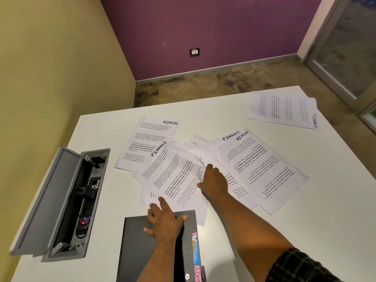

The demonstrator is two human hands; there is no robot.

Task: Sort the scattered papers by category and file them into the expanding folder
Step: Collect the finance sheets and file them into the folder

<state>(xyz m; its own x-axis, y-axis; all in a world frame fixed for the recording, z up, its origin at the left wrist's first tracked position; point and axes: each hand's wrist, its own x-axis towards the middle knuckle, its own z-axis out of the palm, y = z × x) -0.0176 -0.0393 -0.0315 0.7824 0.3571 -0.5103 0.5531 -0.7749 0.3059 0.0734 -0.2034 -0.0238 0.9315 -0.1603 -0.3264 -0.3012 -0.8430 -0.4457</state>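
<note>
Sorting underway: right hand (pixel 213 181) gripping FINANCE sheet (pixel 173 176) mid-tabletop, left hand (pixel 164 222) pressing flat on expanding folder (pixel 142 251) at near edge; next, probably lifting sheet clear.

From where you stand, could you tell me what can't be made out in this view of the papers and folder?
- Head view: the right hand covers the sheets under it; its grip can't be judged.
- The expanding folder is cut off by the bottom edge and partly covered by the left hand; its tab labels mostly don't show.
- The far stack shows only FINANCE; its body text is too small.
</note>
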